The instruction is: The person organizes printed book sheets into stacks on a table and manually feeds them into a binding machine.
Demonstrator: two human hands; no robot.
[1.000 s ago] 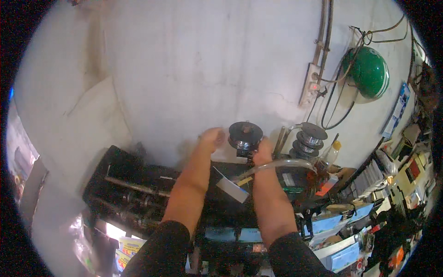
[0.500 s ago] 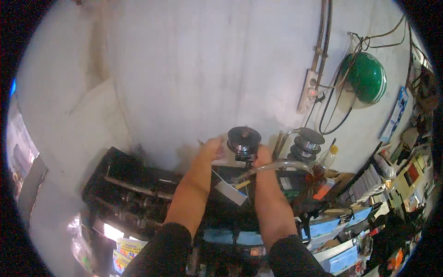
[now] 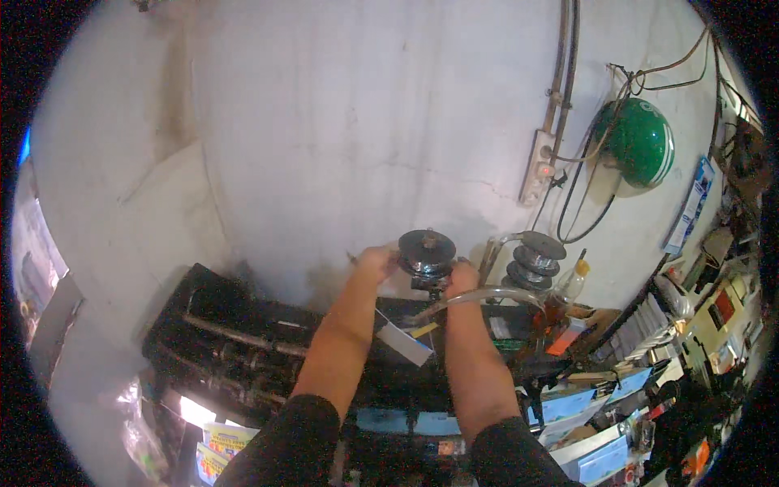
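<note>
Straight ahead of me, close to the wall, is a dark spool with a round black top disc and shiny silvery material wound below it. My left hand is at its left side, fingers curled against it. My right hand is closed at its lower right side, above a dark bracket. Both sets of fingertips are mostly hidden. A clear curved tube crosses over my right wrist. Between my forearms hangs a small white card beside a yellow strip.
To the right stand a second stack of spools and a yellow-capped bottle. A green helmet hangs on the wall near a power strip and cables. The black machine stretches left below my arms; papers and boxes crowd the right.
My left hand has moved up slightly and in toward the spool, touching its side. The right hand stays beside the spool. The whole view has shifted a little.
</note>
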